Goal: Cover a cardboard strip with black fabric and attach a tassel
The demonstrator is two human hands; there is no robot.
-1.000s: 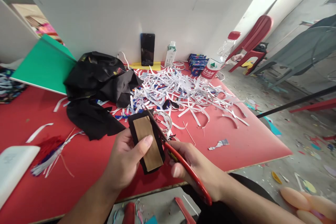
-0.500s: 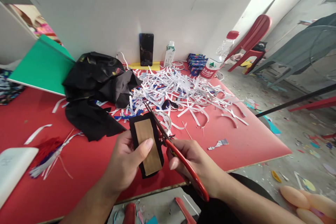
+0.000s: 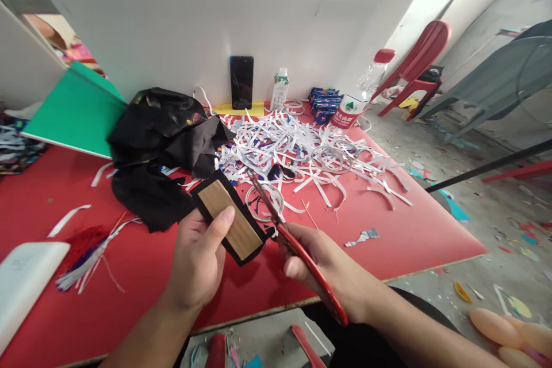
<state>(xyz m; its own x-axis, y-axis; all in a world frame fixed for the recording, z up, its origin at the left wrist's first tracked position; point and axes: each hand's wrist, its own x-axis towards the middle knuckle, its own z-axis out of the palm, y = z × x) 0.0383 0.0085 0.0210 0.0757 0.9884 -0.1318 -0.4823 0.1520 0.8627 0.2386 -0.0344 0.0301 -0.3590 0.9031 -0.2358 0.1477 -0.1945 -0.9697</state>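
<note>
My left hand (image 3: 204, 253) grips a brown rectangle that looks like cardboard (image 3: 224, 210), thumb pressed flat on its face. A black fabric piece (image 3: 236, 254) lies under it and shows as a border all round. Around the handles of red-handled scissors (image 3: 317, 282) my right hand (image 3: 321, 259) is closed. Their blades (image 3: 265, 198) point up and away, just right of the black border and apart from its long edge. Behind my left hand, black cloth (image 3: 149, 195) spreads on the red table.
White paper strips (image 3: 293, 138) are heaped mid-table. A phone (image 3: 242, 83) leans on the wall, beside a carton (image 3: 280, 89), blue packets (image 3: 324, 106) and a bottle (image 3: 351, 106). A green board (image 3: 77, 112) and white device (image 3: 30, 282) are at left. Chairs (image 3: 416, 69) stand right.
My left hand has turned the cardboard and black fabric anticlockwise, top end to the left. The scissors have come away from the fabric's right edge.
</note>
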